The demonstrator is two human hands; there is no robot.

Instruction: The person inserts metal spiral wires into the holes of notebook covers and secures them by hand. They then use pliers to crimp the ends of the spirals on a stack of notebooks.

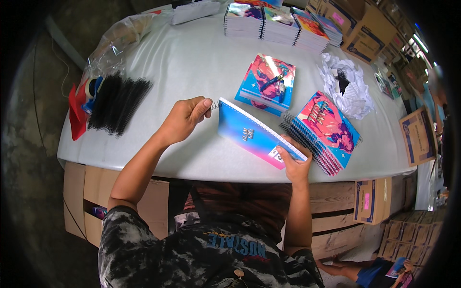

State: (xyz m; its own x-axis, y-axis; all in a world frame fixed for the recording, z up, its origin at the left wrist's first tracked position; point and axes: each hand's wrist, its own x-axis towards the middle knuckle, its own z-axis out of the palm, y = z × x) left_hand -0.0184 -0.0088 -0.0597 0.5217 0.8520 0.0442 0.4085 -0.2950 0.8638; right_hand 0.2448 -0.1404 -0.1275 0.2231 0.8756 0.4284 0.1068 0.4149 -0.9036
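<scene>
My right hand (297, 162) grips the lower right corner of a blue-and-pink notebook (249, 133), thumb on its cover. The notebook is tilted above the table, with its punched edge upward. At the notebook's far left corner, my left hand (191, 115) pinches the end of a thin dark spiral coil (215, 105). How far the coil runs through the holes is hard to make out. To the right, beside my right hand, lies a stack of spiral notebooks (329, 127) with pink and blue covers. Ahead, a pair of pliers (272, 83) rests on another notebook pile (259, 98).
Many black spiral coils (117, 103) lie at the left, near a red item (77, 113) and clear plastic (120, 41). Crumpled white paper (353, 96) lies at the right. Stacked notebooks (278, 29) and cardboard boxes (367, 41) stand at the back. Another person (374, 273) is at lower right.
</scene>
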